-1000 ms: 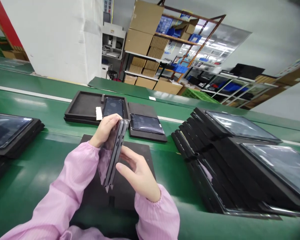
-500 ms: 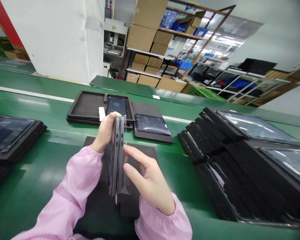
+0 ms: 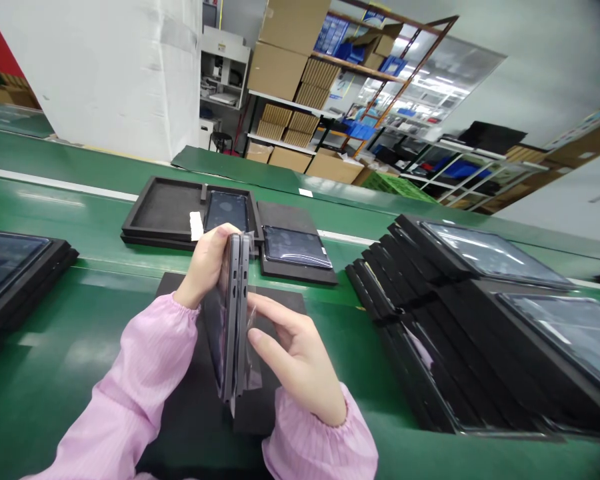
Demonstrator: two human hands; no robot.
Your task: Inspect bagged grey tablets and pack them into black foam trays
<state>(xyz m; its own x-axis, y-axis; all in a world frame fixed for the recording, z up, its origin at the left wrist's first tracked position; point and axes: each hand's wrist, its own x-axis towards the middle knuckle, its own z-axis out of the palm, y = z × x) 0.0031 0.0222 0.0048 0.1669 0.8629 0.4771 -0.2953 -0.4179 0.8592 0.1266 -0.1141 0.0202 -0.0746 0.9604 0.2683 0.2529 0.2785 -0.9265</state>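
Two grey tablets stand on edge, pressed flat against each other, above a black foam pad on the green belt. My left hand wraps over their top edge and left face. My right hand supports their right face, fingers curled against it, with a clear plastic film under the fingertips. Both sleeves are pink.
A black foam tray with a tablet in it lies beyond my hands, another tray with a tablet beside it. Stacked trays with bagged screens fill the right, another tray the left. Shelves of cardboard boxes stand behind.
The pair of tablets has turned from tilted to upright on edge, and my right fingers have shifted along the film on the right face. The view has shifted slightly.
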